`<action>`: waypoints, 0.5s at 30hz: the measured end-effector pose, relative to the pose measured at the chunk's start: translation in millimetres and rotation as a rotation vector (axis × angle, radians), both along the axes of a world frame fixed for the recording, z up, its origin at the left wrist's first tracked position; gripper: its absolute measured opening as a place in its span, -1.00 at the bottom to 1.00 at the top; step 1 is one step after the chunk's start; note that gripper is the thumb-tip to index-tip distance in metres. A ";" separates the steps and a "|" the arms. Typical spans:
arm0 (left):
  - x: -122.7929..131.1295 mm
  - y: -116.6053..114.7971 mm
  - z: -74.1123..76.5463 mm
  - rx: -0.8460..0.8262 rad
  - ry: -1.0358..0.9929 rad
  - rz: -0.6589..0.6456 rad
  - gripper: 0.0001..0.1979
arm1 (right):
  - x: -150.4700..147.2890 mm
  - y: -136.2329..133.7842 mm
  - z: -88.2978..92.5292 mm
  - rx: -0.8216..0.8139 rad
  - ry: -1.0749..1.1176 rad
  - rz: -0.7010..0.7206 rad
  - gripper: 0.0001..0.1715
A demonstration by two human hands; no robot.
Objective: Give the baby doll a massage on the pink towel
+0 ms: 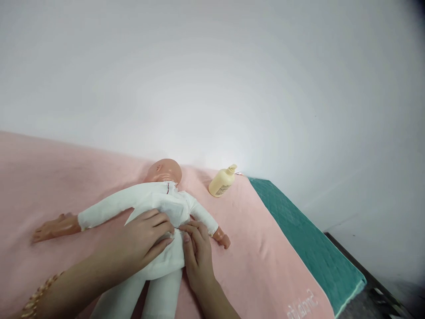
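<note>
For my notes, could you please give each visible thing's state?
Doll, lying flat, arms spread
Bottle, pump fitted; upright or lying unclear
Cloth, spread out, slightly wrinkled
Mat, partly under cloth
Left hand, fingers bent, on doll
Right hand, fingers bent, on doll
Bracelet, worn

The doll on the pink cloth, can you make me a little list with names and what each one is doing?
Doll: white cloth body, bare head, lying with arms spread
Left hand: on the doll's middle, bracelet at the wrist
Right hand: fingers bent, touching the doll's middle
Bottle: pale yellow, pump top, near the doll's head
Pink cloth: under doll and bottle
Green mat: showing past the pink cloth's right edge
</note>
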State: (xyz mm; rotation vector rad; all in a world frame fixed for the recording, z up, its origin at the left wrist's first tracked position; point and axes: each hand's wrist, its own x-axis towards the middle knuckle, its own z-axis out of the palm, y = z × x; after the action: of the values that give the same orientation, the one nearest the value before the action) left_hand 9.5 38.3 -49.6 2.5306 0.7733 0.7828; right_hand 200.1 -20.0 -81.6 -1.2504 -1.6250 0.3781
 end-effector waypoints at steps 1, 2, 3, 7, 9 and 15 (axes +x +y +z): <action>-0.1 0.0 -0.2 0.001 -0.001 -0.001 -0.77 | 0.3 0.5 -0.2 -0.003 0.003 0.001 -0.73; -0.3 0.2 -0.4 0.004 -0.001 -0.003 -0.77 | 0.6 1.1 -0.4 -0.003 0.006 0.003 -0.73; -0.4 0.3 -0.6 0.009 0.002 -0.006 -0.78 | 0.9 1.6 -0.5 -0.001 0.009 0.005 -0.73; -0.5 0.5 0.4 0.035 0.014 -0.003 -0.80 | 0.9 1.7 0.8 -0.015 0.020 0.013 -0.72; -0.4 0.0 2.2 0.047 0.002 0.003 -0.81 | 0.5 0.7 1.7 -0.029 0.022 0.004 -0.72; -0.4 -0.8 4.3 0.062 -0.020 -0.009 -0.78 | 0.5 -0.8 1.3 -0.064 0.055 -0.051 -0.73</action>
State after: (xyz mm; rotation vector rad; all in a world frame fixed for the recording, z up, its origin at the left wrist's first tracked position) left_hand 9.2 37.5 -45.3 2.5750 0.7408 0.8407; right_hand 200.5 -20.8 -80.3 -1.3156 -1.5419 0.4320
